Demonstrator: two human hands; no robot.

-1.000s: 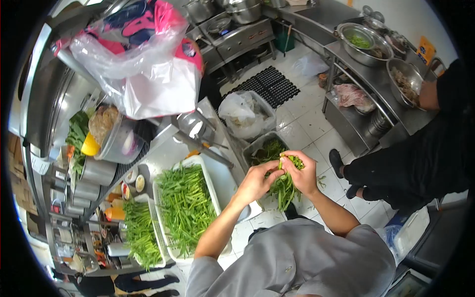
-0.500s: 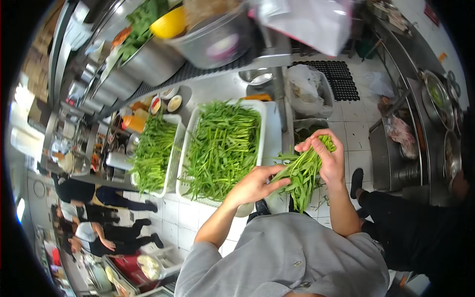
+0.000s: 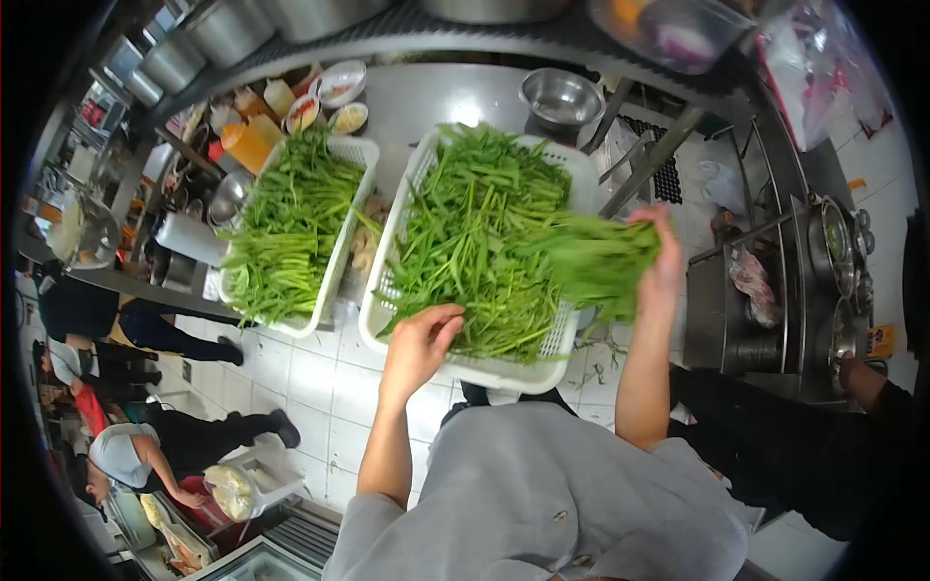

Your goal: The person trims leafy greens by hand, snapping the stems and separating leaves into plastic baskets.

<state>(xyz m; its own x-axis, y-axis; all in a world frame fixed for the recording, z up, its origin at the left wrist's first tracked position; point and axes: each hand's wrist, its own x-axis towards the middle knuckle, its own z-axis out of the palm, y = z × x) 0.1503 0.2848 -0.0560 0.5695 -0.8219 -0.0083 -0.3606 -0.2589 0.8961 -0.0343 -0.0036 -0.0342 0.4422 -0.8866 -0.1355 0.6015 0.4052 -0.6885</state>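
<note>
My right hand (image 3: 662, 261) grips a bunch of leafy greens with long stems (image 3: 603, 269), held over the right side of a white plastic basket (image 3: 585, 184). The bunch is smeared by motion, its leaves hanging toward the basket. Inside the basket lies a thick heap of the same greens (image 3: 484, 232). At the basket's front left corner is my left hand (image 3: 418, 347), loosely curled, thumb and forefinger apart beside the heap; I see nothing held in it. A second white basket (image 3: 339, 266), also heaped with greens (image 3: 291, 223), stands to the left.
Behind the baskets are a steel bowl (image 3: 562, 97), small bowls of ingredients (image 3: 341, 82) and an orange bottle (image 3: 247, 145). An overhead shelf (image 3: 407, 34) crosses the top. A person in dark trousers (image 3: 765, 436) stands close at right; other people (image 3: 145, 450) are at left.
My right hand has swung the bunch up and over the basket. My left hand has come away from the bunch, moving left to the basket's corner. The camera view has shifted.
</note>
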